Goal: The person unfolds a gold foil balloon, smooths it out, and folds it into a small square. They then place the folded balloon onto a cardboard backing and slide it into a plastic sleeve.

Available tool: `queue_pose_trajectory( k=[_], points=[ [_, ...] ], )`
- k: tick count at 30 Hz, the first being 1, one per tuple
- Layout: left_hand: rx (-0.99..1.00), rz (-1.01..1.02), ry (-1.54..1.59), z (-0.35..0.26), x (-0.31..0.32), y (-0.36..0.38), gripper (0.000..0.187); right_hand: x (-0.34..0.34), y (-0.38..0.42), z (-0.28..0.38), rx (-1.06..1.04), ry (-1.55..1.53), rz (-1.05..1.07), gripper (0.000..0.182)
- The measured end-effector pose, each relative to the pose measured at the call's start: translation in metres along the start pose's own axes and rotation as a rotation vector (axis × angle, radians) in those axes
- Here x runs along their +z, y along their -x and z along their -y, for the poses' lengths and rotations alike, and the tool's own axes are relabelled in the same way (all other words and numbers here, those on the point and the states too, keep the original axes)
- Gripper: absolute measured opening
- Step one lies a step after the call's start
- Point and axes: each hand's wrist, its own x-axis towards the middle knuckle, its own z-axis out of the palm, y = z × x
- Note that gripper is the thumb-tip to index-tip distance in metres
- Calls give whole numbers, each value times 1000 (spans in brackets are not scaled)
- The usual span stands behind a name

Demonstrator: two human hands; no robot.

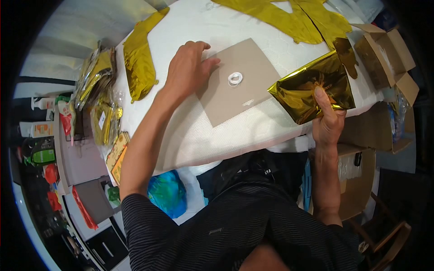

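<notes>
My right hand grips a folded, shiny gold foil balloon, thumb pressed on its upper face, near the right side of the bed-like white surface. Over the left edge of a flat grey-brown board is my left hand, empty, its thumb and fingers apart. A small coil of white string lies on the middle of the board. Flat, uninflated gold foil balloons rest farther back, one at the left and a larger spread toward the top right.
The white quilted surface ends just before my body. At its left edge are plastic-wrapped gold packs. Open cardboard boxes stand at the right. Below the left side sits a blue plastic bag, with a shelf of bottles farther left.
</notes>
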Motion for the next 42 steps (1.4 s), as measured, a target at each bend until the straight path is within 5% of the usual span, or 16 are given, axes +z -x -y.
queue_pose_trajectory(
  k=[6,12,16,22,24,25,28,37,42],
  points=[
    [-242,390,-34,6,-9,-28,36,-3,0,1,-4,21,-16,35],
    [-366,379,107,-15,-17,31,21,-1,0,1,-23,2,10,36],
    [-302,579,301,-46,-50,51,17,3,0,2,-35,8,3,35],
    [-119,261,70,-5,-46,-13,20,-3,-1,-2,-9,-7,5,31],
    [311,159,79,15,-27,-31,38,-1,-1,0,-19,-27,11,30],
    [316,156,84,16,-23,-40,38,0,-1,1,-19,-51,19,30],
    [143,490,238,13,-11,-53,43,-1,-1,1,-21,-46,15,29],
    [-167,479,-84,-37,-27,8,41,-1,0,10,31,29,-31,32],
    [-224,400,26,-48,-35,36,46,0,20,21,78,102,-61,39]
  ],
)
